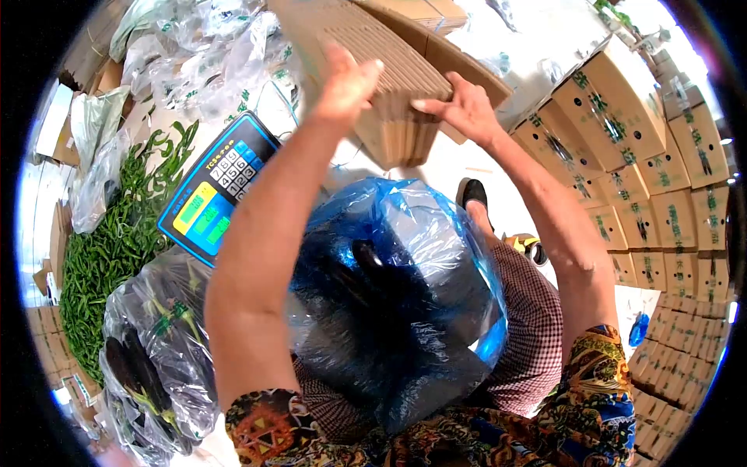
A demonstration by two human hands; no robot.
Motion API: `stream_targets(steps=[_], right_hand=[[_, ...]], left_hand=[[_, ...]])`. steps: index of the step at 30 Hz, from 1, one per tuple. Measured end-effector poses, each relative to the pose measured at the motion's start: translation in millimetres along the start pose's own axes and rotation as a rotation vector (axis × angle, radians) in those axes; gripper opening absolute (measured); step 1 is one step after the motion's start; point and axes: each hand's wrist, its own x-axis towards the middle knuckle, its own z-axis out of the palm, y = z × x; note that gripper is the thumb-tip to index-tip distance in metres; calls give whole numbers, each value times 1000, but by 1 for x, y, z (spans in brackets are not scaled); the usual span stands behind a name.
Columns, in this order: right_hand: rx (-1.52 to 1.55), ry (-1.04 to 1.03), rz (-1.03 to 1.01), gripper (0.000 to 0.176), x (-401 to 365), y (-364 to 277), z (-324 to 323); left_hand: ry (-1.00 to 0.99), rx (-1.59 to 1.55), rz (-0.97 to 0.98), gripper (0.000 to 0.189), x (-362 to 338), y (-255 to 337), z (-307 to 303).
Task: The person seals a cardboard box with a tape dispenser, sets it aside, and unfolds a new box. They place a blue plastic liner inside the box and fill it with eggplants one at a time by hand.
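A thick stack of folded cardboard sheets (366, 50) is in front of me, tilted, its layered edges facing me. My left hand (346, 87) grips its left side, with the thumb along the near edge. On the right side, my right hand (464, 109) holds the stack near its corner, thumb over the edge. Below the stack, between my legs, stands a large blue plastic bag (436, 226) with dark eggplants (366, 253) partly visible inside. A scale display (222, 187) with a keypad and lit numbers stands beside my left forearm.
Long green peppers (105, 272) are heaped at the left. Nearer me lies a clear bag (175, 342) of eggplants. Crumpled plastic bags (210, 58) cover the upper left. Printed cardboard boxes (622, 117) are stacked along the right. Another open cardboard piece (467, 58) sits behind the stack.
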Motion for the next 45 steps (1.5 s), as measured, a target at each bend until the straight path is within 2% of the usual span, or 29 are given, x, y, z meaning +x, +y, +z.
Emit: stream_targets(steps=[2,3,4,6,7,8,10,11,13,16,17,20,21,24,28,29,32,33,36,37,39,41,44,45], right_hand=[[-74,66,8,83,11,-31,21],[-80,55,-24,87,12,-46,29],[-55,-78,26,87,10,-60,32],[170,-187,-104,89,14,-46,60],[345,-212,-228,90,17,-39,65],[542,-251,-254,90,14,-43,63],[930,-318,-278,88,7,-42,55],[905,-260,-183,80,-4,-45,50],[847,-283,-147,77,-2,-40,53],[782,-279,-147,74,-1,-45,51],[751,-308,-156,74,0,-48,47],[534,-313,-185,69,4,-53,38],[450,-304,-197,67,5,-56,37],[311,-264,-283,58,1,-75,31],[79,-249,-342,60,14,-95,35],[0,-241,-367,62,18,-103,38],[89,-82,-487,67,26,-113,57],[63,-38,-479,68,28,-117,59],[89,-68,-439,59,42,-123,56],[122,-23,-503,57,52,-109,67],[161,-8,-466,55,40,-100,71],[216,39,-420,54,35,-96,80],[192,46,-275,52,37,-110,81],[196,113,-305,52,40,-110,84]], left_hand=[[-26,421,177,54,11,43,-24],[-40,405,58,43,20,59,-30],[-111,381,72,43,7,63,-39],[23,874,144,43,19,12,-58],[80,1016,30,48,9,1,-53],[159,1089,-23,43,-7,8,-46],[147,1065,117,36,-13,-3,-47],[155,1047,90,34,-13,-9,-45],[193,1022,54,30,-5,-11,-43],[351,872,478,28,-26,-28,-46],[320,1003,322,25,-32,-13,-43],[356,1002,179,24,-40,-9,-46],[362,1007,289,21,-47,-8,-49],[434,893,158,17,-72,4,-46],[406,816,200,14,-79,1,-69],[382,634,86,11,-68,-11,-80],[455,530,77,8,-60,-17,-92],[453,433,-35,5,-58,-10,-91],[318,-19,-75,6,-44,-40,-91],[341,84,-65,17,-44,-47,-85],[362,642,337,19,-51,-58,-90],[459,370,-45,17,-52,-55,-81],[597,847,207,16,-51,-32,-80],[580,611,-12,28,-45,-26,-84]])
